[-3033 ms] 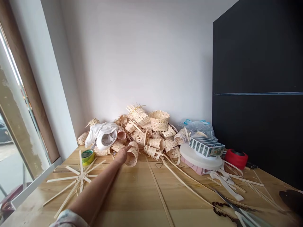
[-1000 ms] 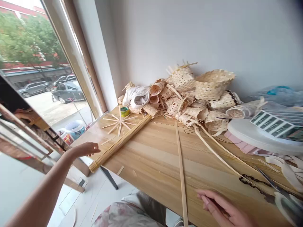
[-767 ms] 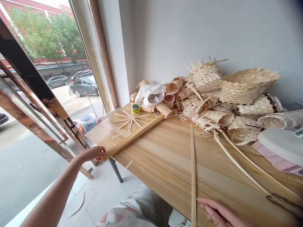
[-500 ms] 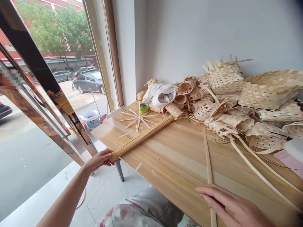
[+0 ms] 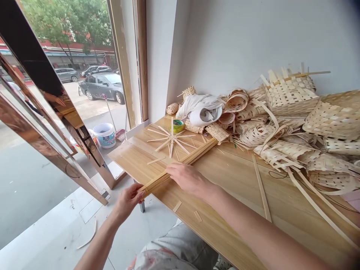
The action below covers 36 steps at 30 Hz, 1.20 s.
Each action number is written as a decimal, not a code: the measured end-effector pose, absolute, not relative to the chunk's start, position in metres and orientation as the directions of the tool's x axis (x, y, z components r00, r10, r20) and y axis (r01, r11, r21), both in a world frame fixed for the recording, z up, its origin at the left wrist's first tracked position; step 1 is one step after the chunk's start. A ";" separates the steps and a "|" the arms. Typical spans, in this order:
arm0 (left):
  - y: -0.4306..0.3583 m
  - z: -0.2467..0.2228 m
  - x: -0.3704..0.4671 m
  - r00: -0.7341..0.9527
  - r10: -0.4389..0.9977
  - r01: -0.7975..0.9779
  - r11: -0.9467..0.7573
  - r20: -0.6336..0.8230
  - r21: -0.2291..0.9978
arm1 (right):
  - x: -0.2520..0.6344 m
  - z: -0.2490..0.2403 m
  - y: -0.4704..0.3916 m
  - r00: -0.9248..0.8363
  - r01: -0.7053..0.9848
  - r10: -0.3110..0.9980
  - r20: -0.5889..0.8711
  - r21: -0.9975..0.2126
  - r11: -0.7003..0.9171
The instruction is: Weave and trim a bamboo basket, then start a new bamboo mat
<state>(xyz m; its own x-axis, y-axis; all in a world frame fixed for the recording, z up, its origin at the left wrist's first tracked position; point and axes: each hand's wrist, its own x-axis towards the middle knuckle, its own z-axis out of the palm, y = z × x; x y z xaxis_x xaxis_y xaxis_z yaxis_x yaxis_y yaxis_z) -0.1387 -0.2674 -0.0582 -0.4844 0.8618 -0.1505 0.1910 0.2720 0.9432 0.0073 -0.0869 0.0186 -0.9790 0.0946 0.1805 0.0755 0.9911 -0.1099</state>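
A long bundle of thin bamboo strips lies slantwise on the wooden table, its near end jutting past the edge. My left hand is closed around that near end. Farther along, my right hand reaches across with its fingers curled onto the strips; the fingertips are partly hidden. Behind the bundle, flat strips cross in a star shape, with a green and yellow tape roll beside it. One single flat strip rests on the table to the right of my right hand.
Woven bamboo baskets and tubes are piled along the wall, with a white cloth among them. Long curved strips hang from the pile. Small offcuts lie near the table edge. A white bucket stands on the floor by the glass door.
My right hand has left the single flat strip and moved left onto the bundle. My left hand still grips the bundle's near end. The view has turned slightly left.
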 end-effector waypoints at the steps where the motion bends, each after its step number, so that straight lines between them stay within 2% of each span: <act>1: -0.268 -0.058 -0.138 -0.495 0.859 0.231 0.277 -0.133 0.933 | 0.000 0.016 -0.087 -0.984 0.062 0.075 0.164 -0.084 0.995; 5: -0.269 -0.050 -0.137 -0.525 0.849 0.361 0.285 -0.059 0.888 | -0.010 0.014 -0.089 -0.996 0.005 0.004 0.088 0.019 1.000; 13: -0.268 -0.032 -0.130 -0.493 0.870 0.461 0.270 -0.009 0.845 | -0.006 0.023 -0.092 -0.994 -0.092 -0.100 0.040 0.161 0.983; 18: -0.268 -0.034 -0.132 -0.473 0.880 0.475 0.297 -0.044 0.829 | -0.006 0.016 -0.090 -0.983 -0.082 -0.120 0.142 0.246 0.966; 25: -0.268 -0.036 -0.139 -0.455 0.889 0.486 0.300 -0.055 0.821 | -0.007 0.007 -0.081 -0.961 -0.078 -0.138 0.238 0.242 0.967; 29: -0.269 -0.038 -0.142 -0.447 0.893 0.492 0.302 -0.061 0.817 | -0.009 0.007 -0.076 -0.943 -0.068 -0.158 0.292 0.295 0.953; 36: -0.270 -0.038 -0.146 -0.417 0.909 0.479 0.226 -0.007 0.848 | -0.005 0.018 -0.075 -0.937 -0.074 -0.192 0.292 0.373 0.925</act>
